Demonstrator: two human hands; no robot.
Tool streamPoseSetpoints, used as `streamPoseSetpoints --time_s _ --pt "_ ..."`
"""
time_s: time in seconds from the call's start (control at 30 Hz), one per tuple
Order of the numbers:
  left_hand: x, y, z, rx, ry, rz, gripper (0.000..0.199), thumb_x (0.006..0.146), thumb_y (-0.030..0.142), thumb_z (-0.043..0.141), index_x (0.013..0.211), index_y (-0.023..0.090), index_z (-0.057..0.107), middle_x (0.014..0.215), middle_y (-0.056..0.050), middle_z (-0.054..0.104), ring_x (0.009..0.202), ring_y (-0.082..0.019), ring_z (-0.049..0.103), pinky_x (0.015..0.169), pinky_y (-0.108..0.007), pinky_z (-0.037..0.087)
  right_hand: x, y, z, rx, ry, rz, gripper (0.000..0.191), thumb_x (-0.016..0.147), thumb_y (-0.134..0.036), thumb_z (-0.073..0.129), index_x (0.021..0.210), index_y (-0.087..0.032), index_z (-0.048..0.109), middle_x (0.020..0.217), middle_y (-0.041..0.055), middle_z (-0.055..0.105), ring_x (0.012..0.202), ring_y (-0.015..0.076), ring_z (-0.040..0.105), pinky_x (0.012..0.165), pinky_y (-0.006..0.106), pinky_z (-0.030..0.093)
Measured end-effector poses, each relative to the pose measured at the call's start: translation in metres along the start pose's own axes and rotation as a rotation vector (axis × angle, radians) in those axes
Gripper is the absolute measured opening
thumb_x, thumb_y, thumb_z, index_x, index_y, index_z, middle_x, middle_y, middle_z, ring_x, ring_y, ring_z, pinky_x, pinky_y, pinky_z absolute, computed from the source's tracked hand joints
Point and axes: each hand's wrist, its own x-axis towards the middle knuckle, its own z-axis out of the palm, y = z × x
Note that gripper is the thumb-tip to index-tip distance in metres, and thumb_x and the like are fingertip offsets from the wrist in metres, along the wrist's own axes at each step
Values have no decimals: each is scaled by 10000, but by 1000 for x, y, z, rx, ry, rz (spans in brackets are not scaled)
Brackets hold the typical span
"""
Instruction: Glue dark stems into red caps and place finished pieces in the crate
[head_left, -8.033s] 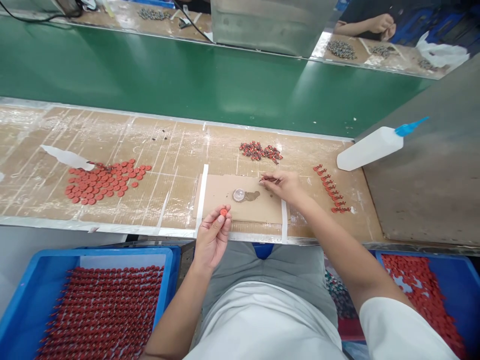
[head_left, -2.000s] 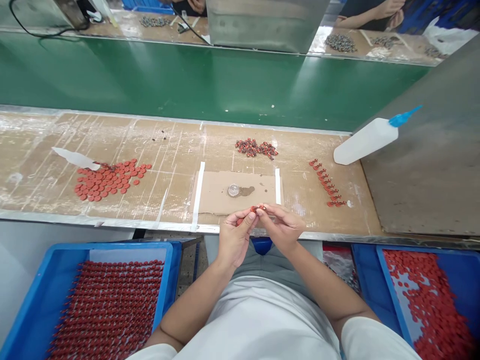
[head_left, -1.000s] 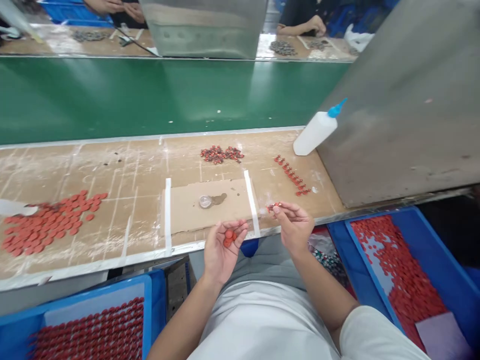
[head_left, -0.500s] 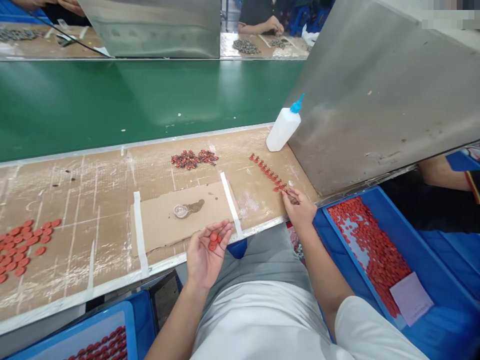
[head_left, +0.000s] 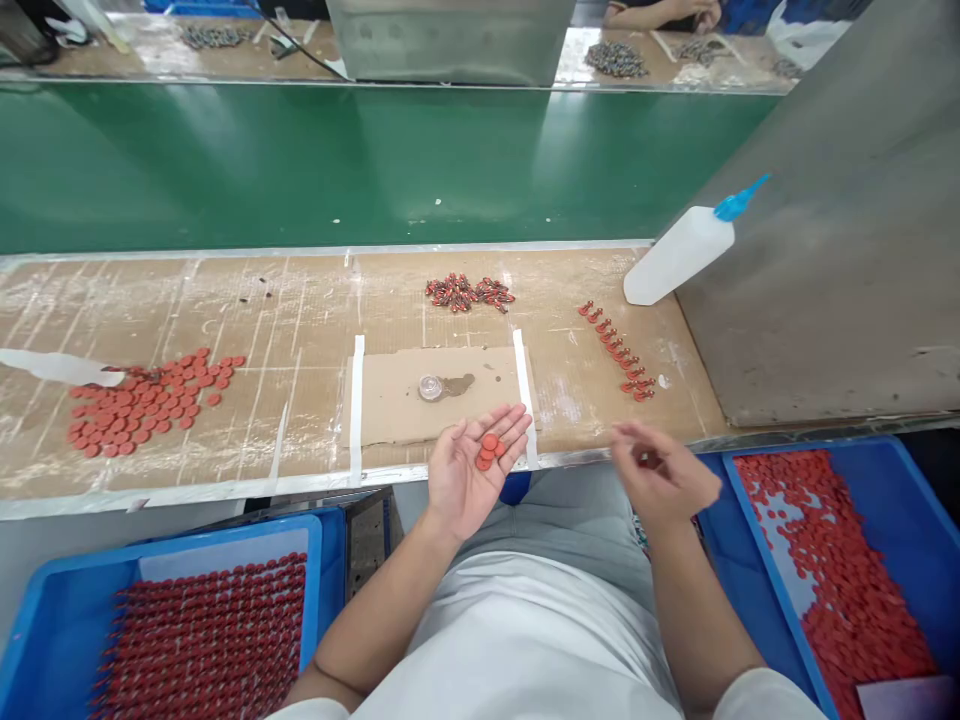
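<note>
My left hand [head_left: 477, 470] lies palm up over the table's front edge, fingers stretched, cradling several small red discs [head_left: 489, 450]. My right hand [head_left: 660, 470], slightly blurred, has its fingers curled around something dark in the palm that I cannot make out. Beyond it runs a slanting row of red discs with small metal pieces standing on them [head_left: 616, 350]. Between two white tape strips lies a cardboard sheet [head_left: 390, 410] bearing a small clear round dish [head_left: 430, 388] beside a wet brown stain. A pile of small red-and-dark metal parts [head_left: 469, 293] sits behind the sheet.
A white bottle with a blue nozzle [head_left: 679, 255] leans by the metal panel [head_left: 825, 270]. Loose red discs [head_left: 146, 405] cover the left, beside a white pointed object [head_left: 56, 367]. Blue bins [head_left: 315, 560] [head_left: 922, 500] hold red pieces. Another person's hands [head_left: 701, 15] are across the green belt [head_left: 450, 170].
The view has swung left, showing more of the left bin and disc pile. My right hand has pulled back toward me from the row's near end. The discs stay in my left palm.
</note>
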Motion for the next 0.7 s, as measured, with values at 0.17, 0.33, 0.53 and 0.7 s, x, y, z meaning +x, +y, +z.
streamPoseSetpoints --time_s 0.17,0.33,0.53,0.7 --pt "-2 -4 2 15 0 23 411 847 404 452 1044 98 643 1290 -195 584 1246 -287 515 1083 -397 359 -12 -74 25 273 -344 -442 329 719 -257 766 1033 -274 671 764 -26 734 541 99 606 575 233 477" --pt "-5 -5 0 22 4 132 387 856 399 452 1010 112 661 1176 -167 657 1206 -287 550 1088 -418 347 -19 -96 49 303 -401 -391 275 749 -256 743 1015 -245 677 772 -6 732 600 115 633 613 239 491" --pt "-6 -7 -1 25 52 218 339 854 377 468 945 130 681 1030 -129 699 1105 -257 613 1061 -409 376 -25 -107 56 365 -429 -101 255 740 -301 743 986 -244 706 753 -14 727 515 94 582 556 234 498" --pt "-3 -7 -11 -77 98 166 278 838 349 508 871 136 685 890 -84 689 966 -217 652 978 -384 445 -23 -113 60 637 -597 284 236 682 -263 780 908 -228 723 825 8 740 624 116 648 554 215 512"
